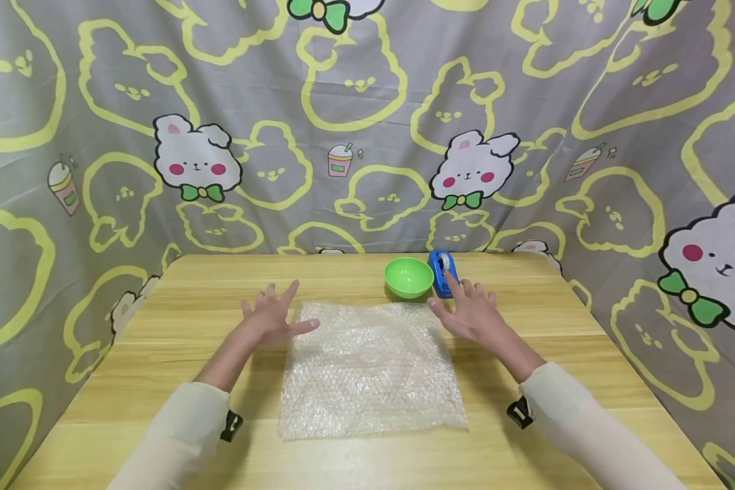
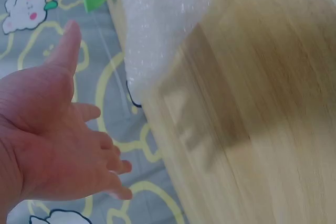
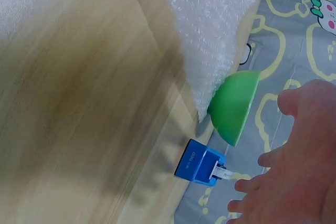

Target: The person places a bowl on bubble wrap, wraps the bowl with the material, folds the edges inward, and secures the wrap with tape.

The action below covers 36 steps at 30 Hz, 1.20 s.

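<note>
A sheet of bubble wrap lies flat on the wooden table. My left hand hovers by its far left corner, fingers spread and holding nothing; the left wrist view shows the same hand with its palm in sight. Over the far right corner is my right hand, also spread and bare. Just beyond it stand a green bowl and a blue tape dispenser with a roll of tape in it. In the right wrist view the bowl sits at the bubble wrap's corner, beside the dispenser.
The wooden table ends at a grey curtain printed with yellow outlines and white rabbits, which also hangs along both sides. A black wrist mount shows under the left sleeve, another under the right.
</note>
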Available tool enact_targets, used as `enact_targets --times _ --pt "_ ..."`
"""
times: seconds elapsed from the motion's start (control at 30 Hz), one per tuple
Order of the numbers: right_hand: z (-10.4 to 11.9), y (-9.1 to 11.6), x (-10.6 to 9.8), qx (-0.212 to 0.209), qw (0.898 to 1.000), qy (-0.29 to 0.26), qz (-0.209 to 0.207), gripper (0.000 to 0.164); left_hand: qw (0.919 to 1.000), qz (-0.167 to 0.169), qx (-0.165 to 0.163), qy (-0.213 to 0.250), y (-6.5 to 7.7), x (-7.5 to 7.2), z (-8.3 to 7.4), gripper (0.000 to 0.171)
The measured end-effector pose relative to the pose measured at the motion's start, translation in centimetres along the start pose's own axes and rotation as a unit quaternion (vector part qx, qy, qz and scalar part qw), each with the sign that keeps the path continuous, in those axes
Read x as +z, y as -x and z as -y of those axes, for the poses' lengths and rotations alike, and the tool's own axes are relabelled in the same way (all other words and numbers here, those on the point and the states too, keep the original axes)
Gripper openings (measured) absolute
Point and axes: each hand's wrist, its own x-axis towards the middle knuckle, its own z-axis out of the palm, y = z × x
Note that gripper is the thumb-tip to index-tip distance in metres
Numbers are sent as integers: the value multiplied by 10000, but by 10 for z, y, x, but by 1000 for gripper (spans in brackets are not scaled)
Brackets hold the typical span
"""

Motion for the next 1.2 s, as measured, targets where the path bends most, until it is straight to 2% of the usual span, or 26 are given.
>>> enact_targets --times 0.27,0.43,0.63,0.87,1.2 --pt "0 -2 3 -72 9999 -85 65 82 9977 454 493 -49 10 0 -18 105" --pt "1 -3 2 -72 9999 -64 55 83 9942 937 337 -416 18 5 -33 112" --pt "3 -4 2 -35 9999 -137 77 82 9874 1326 146 -855 21 25 -32 119" --pt "4 -6 1 -37 9999 -117 60 83 9893 1266 147 -706 23 41 -23 128" --pt "3 -8 -1 -90 9999 -87 -27 82 9899 1043 227 -930 19 46 -21 130"
